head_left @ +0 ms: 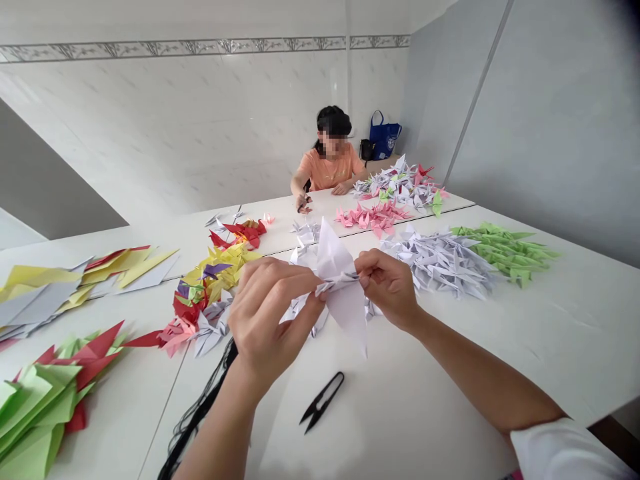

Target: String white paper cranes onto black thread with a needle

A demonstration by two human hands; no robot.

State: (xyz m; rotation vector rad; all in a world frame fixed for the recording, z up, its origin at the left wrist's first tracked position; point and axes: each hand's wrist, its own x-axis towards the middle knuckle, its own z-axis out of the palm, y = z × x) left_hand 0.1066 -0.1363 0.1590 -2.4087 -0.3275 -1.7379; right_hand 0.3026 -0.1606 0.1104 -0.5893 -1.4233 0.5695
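Note:
A white paper crane (pixel 336 257) is held up over the table between my two hands, one wing pointing up and the other hanging down. My left hand (pixel 273 310) pinches its left side between thumb and fingers. On the opposite side, my right hand (pixel 387 283) grips the crane with thumb and bent forefinger. Below them, a pair of black thread snips (pixel 323 402) lies on the white table (pixel 390 407). Black cords (pixel 203 407) lie partly hidden behind my left forearm.
White cranes (pixel 443 263) and green cranes (pixel 510 252) are heaped at right, pink cranes (pixel 373 217) farther back. Yellow cranes (pixel 227 263) lie left, near flat folded paper (pixel 45 293) and green folded pieces (pixel 45 400). Across the table sits a person (pixel 327 167) holding something dark.

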